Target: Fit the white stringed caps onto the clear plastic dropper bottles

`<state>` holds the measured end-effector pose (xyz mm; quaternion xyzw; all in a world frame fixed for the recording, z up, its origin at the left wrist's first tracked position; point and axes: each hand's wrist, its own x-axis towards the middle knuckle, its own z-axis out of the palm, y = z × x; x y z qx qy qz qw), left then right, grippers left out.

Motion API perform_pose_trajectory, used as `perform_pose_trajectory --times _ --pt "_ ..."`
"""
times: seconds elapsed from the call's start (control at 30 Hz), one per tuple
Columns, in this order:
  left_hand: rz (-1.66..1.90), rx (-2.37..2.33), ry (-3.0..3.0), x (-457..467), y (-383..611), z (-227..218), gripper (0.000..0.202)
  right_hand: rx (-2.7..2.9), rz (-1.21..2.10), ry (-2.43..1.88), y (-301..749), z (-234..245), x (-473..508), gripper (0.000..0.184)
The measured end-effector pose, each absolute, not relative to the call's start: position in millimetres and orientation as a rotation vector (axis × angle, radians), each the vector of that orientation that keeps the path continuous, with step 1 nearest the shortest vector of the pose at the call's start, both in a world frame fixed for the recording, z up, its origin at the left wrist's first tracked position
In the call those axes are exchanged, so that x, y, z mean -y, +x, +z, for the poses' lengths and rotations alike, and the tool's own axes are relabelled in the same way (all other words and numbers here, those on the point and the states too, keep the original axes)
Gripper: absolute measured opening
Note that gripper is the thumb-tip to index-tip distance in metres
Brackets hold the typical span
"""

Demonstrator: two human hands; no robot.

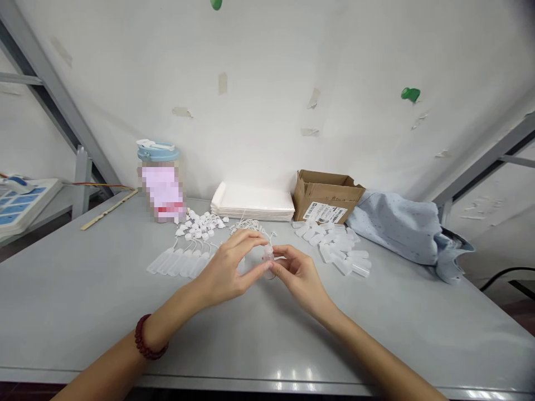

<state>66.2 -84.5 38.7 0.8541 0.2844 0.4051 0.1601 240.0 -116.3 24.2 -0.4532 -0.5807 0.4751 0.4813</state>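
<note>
Both my hands meet above the middle of the grey table point(83, 289). My left hand point(229, 264) pinches the top of a small clear plastic bottle point(268, 257), where a white cap with a thin strap sits. My right hand point(298, 273) grips the same bottle from the right and below. A row of finished clear bottles point(179, 262) lies to the left of my hands. Behind them is a heap of white caps with straps point(200, 223). A pile of loose clear bottles point(338, 248) lies to the right.
A stack of white sheets point(253, 203) and an open cardboard box point(326, 195) stand by the wall. A jar with a blue lid point(161, 181) is at back left, a blue cloth point(401, 228) at right. A wooden stick point(108, 210) lies at far left.
</note>
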Motion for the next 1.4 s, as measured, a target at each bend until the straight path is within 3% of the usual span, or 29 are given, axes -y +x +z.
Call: perform_pose_trajectory --times 0.33,0.73,0.97,1.4 --pt "0.86 -0.808 2.645 78 63 34 0.042 1.258 1.389 -1.102 237 21 112 0.03" --pt "0.784 -0.872 2.591 69 55 29 0.037 1.485 1.321 -1.163 235 7 105 0.037" --pt "0.632 -0.886 2.638 67 51 26 0.041 1.881 0.825 -1.306 230 3 107 0.017" --pt "0.526 -0.963 2.6 59 44 20 0.04 2.107 0.531 -1.273 227 -10 111 0.03"
